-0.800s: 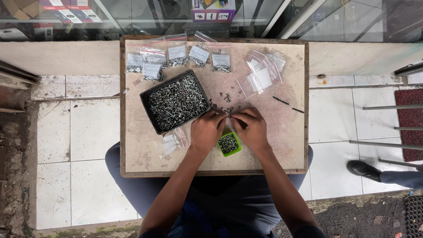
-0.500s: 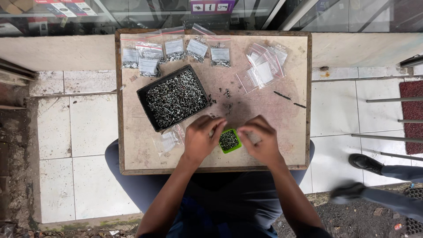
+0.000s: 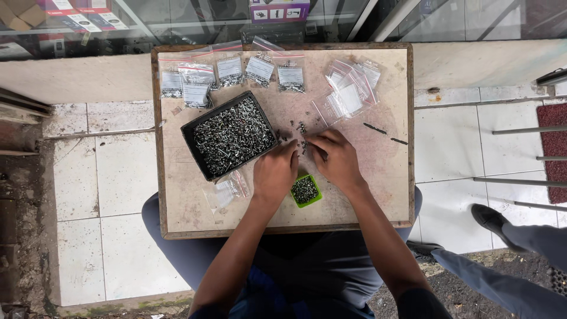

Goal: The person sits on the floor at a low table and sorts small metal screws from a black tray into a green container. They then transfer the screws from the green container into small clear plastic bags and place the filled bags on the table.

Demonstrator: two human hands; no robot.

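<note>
- Hands lie palm-down, side by side on the bench point(image 3: 195, 207); the left hand point(image 3: 275, 172) and right hand point(image 3: 335, 158) have their fingers curled down over a small scatter of loose screws point(image 3: 302, 127). I cannot tell whether either hand pinches one.
- One small green cup point(image 3: 306, 191) of screws sits just below and between the two wrists.
- One black tray point(image 3: 229, 136), heaped with screws, lies just left of the left hand.
- Five filled clear bags point(image 3: 231, 72) line the far edge; a loose pile of empty bags point(image 3: 352, 87) lies at the far right, too overlapped to count; one more bag point(image 3: 227, 189) lies by the left forearm.
- Two thin dark sticks point(image 3: 384, 131) lie to the right.
- Compared with half a second ago, both hands have moved up from beside the cup to the scattered screws.
- A passer-by's shoe point(image 3: 490, 218) is at the lower right.
</note>
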